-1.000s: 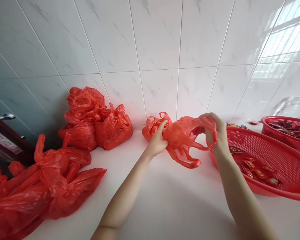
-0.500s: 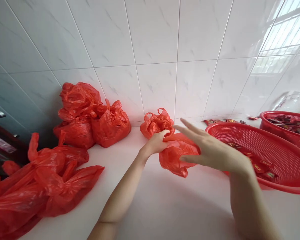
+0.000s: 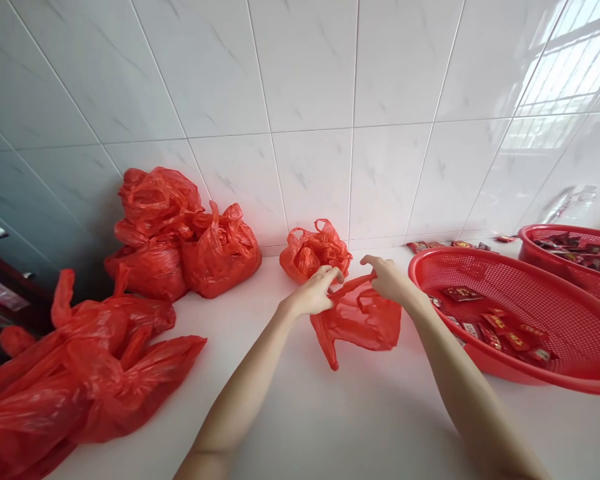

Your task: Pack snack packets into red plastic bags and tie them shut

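A thin red plastic bag [image 3: 363, 320] hangs between my two hands just above the white counter, its mouth partly spread. My left hand [image 3: 316, 292] pinches the bag's left edge, with one handle drooping below. On the right edge, my right hand [image 3: 387, 279] grips the plastic with bent fingers. Behind my left hand, against the wall, sits another red bag [image 3: 315, 250] with its handles up and crumpled red plastic inside. To the right, a red mesh basket [image 3: 575, 327] holds several small red and dark packets [image 3: 515, 333].
Tied, filled red bags [image 3: 95, 360] lie at the left. More red bags [image 3: 155, 233] are stacked by the tiled wall. A second red basket [image 3: 570, 233] with packets stands at the far right. Loose packets [image 3: 430, 245] lie along the wall.
My right hand has come in from the right, its spread fingers now closed on the bag. The bag is pulled wider, and a handle now dangles at its left.
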